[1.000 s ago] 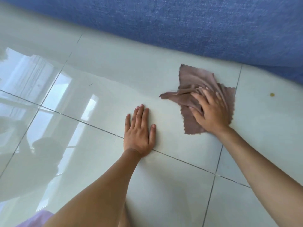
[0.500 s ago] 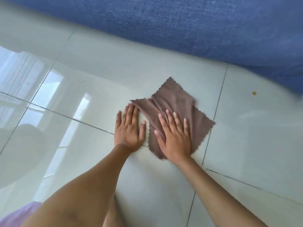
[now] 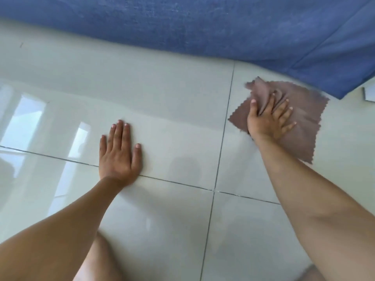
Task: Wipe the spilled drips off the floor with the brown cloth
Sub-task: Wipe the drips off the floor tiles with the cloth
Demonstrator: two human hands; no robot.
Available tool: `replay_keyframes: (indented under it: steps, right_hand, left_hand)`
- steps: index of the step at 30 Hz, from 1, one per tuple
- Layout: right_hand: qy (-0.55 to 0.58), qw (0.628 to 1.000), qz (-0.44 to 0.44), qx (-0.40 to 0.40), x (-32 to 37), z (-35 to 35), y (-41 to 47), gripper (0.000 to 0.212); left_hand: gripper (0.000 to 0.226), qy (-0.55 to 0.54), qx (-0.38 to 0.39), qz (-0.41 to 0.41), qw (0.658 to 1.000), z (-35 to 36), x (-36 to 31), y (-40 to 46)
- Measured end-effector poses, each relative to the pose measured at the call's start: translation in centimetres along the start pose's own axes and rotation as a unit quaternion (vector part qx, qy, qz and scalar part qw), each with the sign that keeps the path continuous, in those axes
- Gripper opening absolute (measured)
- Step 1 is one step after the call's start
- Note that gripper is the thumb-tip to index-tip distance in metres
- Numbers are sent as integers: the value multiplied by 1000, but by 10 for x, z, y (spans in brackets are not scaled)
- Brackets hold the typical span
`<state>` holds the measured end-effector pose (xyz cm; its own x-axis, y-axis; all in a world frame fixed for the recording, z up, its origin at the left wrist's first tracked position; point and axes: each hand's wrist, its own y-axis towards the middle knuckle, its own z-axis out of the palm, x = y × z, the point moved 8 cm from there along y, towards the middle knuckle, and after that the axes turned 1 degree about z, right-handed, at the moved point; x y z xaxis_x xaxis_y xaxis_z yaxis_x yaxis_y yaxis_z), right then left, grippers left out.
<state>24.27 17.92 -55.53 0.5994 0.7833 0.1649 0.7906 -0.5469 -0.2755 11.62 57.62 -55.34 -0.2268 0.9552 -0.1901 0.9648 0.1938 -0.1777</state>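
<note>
The brown cloth (image 3: 300, 122) lies rumpled on the pale tiled floor (image 3: 172, 110) at the right, just below the blue fabric edge. My right hand (image 3: 269, 118) presses flat on the cloth with fingers spread, bunching a fold near the thumb. My left hand (image 3: 119, 153) rests flat on the bare tile to the left, fingers together, holding nothing. I see no drip on the floor; the spot seen earlier is out of sight.
A blue fabric-covered piece of furniture (image 3: 203, 23) runs along the top, its corner hanging down at the right (image 3: 334, 78). A small grey object (image 3: 369, 94) sits at the right edge. Dark grout lines cross near the middle (image 3: 214, 190). My knee (image 3: 97, 260) shows at the bottom.
My right hand has swept the cloth from beside my left hand out to the right, toward the blue fabric. My left hand stays planted on the tile.
</note>
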Motion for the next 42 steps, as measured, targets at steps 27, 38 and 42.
replay_keyframes:
  steps: [27, 38, 42]
  right_hand:
    - [-179, 777, -597, 95, 123, 70, -201, 77]
    - [-205, 709, -669, 90, 3, 39, -159, 79]
    - [-193, 737, -641, 91, 70, 54, -167, 81]
  left_hand:
    - [74, 12, 1, 5, 1000, -2, -3, 1]
    - [71, 0, 2, 3, 1000, -4, -2, 0]
    - [72, 2, 0, 6, 1000, -3, -3, 2]
